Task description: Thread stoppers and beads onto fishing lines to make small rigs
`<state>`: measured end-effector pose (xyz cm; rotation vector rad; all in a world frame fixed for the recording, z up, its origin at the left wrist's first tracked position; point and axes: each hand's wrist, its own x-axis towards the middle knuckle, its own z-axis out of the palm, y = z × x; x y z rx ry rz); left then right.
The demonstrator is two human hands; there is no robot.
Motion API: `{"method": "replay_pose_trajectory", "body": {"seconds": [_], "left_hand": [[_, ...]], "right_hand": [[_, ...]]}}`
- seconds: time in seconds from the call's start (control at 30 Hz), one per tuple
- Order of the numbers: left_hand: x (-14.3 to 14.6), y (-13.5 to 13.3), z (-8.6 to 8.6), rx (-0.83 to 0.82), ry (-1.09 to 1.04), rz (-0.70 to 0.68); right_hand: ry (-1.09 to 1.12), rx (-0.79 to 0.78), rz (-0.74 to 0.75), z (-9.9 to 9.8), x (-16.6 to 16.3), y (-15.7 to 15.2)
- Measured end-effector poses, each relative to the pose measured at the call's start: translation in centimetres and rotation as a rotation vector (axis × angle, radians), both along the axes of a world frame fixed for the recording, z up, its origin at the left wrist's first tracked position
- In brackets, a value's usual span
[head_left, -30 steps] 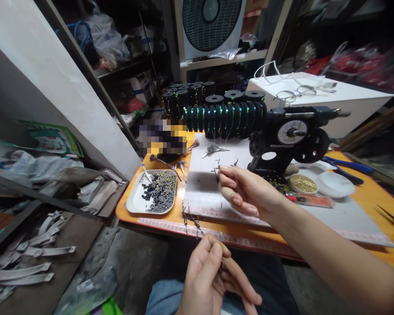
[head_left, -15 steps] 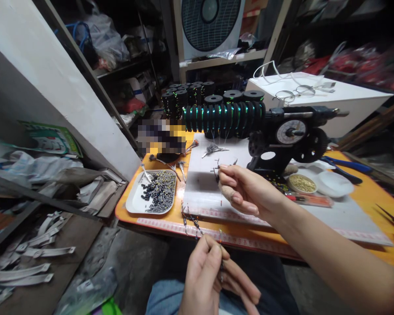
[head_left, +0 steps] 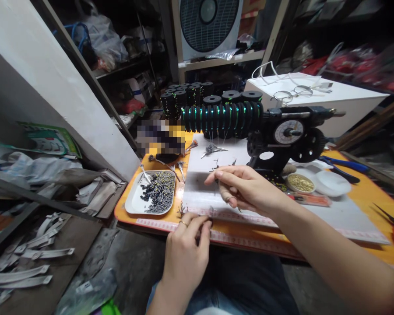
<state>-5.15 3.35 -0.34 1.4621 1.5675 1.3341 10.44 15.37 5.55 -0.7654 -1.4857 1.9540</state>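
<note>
Right, thin dark pieces (head_left: 183, 210) sit at the front edge of the orange worktop (head_left: 370, 191), just beside your left hand (head_left: 188, 240); its fingers bend over the edge, and I can't tell whether they grasp anything. Over the white board (head_left: 200, 197), your right hand (head_left: 239, 188) has curled fingers, dark twiggy bits (head_left: 216, 166) showing just past them, grip unclear. Leftward, you've got a white tray (head_left: 131, 203) of small grey and black beads (head_left: 160, 194); beyond, a black geared machine (head_left: 287, 129).
</note>
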Motion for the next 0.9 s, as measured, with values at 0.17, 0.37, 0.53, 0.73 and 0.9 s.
{"method": "replay_pose_trajectory", "body": {"seconds": [0.17,0.37,0.53,0.73,0.9], "left_hand": [[0.8,2.9,1.4,0.006,-0.105,-0.025],[2.2,4.3,2.1,-0.001,-0.304,-0.151],[2.4,2.4,2.0,-0.055,-0.546,-0.276],[2.9,0.5,0.8,-0.237,-1.038,-0.349],[3.5,-0.6,-0.2,-0.29,-1.161,-0.359]], "right_hand": [[-0.034,0.023,0.007,0.3,0.1,-0.1],[0.08,-0.159,0.016,0.5,0.0,0.0],[0.112,-0.29,0.072,0.4,-0.4,-0.2],[0.119,-0.316,0.073,0.4,-0.5,-0.1],[0.115,-0.306,0.072,0.3,-0.5,0.0]]}}
